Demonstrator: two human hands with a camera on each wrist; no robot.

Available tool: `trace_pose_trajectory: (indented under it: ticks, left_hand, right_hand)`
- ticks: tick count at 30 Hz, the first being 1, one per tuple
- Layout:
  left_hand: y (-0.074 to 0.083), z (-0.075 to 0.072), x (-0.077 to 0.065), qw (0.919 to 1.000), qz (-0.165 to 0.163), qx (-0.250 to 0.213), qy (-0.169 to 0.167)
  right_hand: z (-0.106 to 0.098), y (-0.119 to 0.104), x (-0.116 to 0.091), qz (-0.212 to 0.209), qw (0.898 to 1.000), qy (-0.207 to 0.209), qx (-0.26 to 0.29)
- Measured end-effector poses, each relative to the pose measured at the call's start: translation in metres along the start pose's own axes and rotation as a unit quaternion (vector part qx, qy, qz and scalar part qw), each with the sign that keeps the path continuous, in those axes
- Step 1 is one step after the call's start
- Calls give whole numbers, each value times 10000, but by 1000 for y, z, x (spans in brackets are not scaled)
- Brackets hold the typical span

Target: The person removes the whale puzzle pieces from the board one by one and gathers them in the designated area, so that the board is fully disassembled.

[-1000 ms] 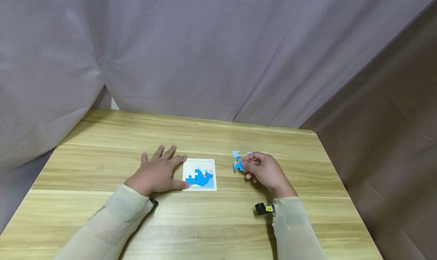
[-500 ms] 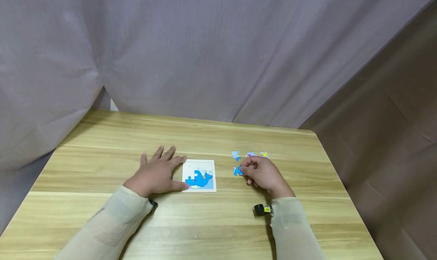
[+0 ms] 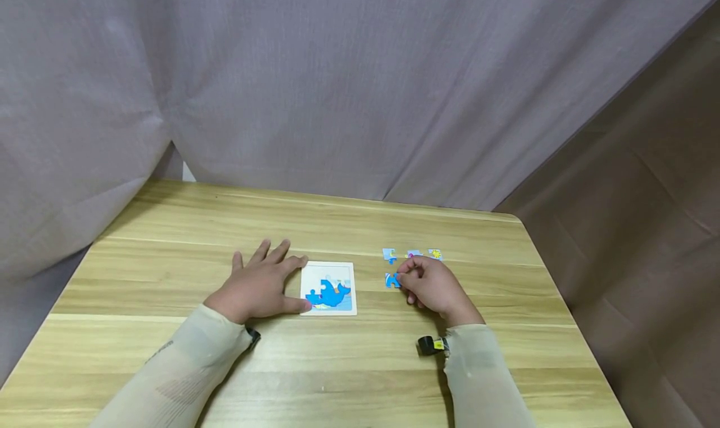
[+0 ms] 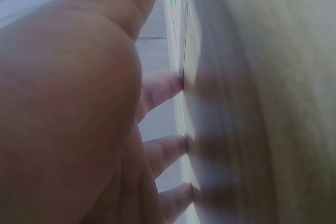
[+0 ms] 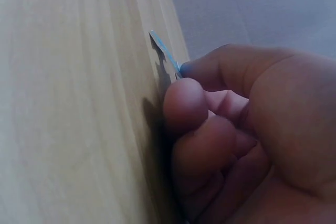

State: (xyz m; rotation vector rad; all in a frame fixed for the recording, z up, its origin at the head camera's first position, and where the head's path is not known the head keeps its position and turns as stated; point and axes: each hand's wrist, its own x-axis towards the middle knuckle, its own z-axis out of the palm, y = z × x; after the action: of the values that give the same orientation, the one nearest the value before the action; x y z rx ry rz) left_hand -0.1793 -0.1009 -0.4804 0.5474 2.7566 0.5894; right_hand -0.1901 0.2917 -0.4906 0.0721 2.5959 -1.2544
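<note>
A white-framed jigsaw board (image 3: 329,270) lies on the table, with blue whale pieces fitted across its lower part. My left hand (image 3: 255,288) is spread flat beside it, thumb on the lower left corner and index fingertip at the upper left one. In the left wrist view the fingertips (image 4: 169,148) reach down to the tabletop. Right of the board, my right hand (image 3: 439,290) pinches a blue jigsaw piece (image 3: 391,280) between thumb and index finger. The right wrist view shows this piece (image 5: 164,50) edge-on and tilted, its shadow on the wood; the fingers cover its near end.
Just behind the right hand lie loose jigsaw pieces: a pale blue one (image 3: 389,253), one with a pink spot (image 3: 413,253) and one with a yellow sun (image 3: 435,253). The wooden table (image 3: 337,378) ends at a grey curtain (image 3: 315,103) at the back.
My right hand has drawn slightly toward me with the blue piece, which has turned a little and lies flatter. The sun and pink-spotted pieces show more fully. The left hand stays put.
</note>
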Motion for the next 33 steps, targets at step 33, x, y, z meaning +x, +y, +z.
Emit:
trace_pose_trajectory:
  ticks: [33]
  left_hand:
    - [0, 1, 0, 10000, -54, 59, -21]
  right_hand:
    - [-16, -60, -20, -951, 9941, 267, -441]
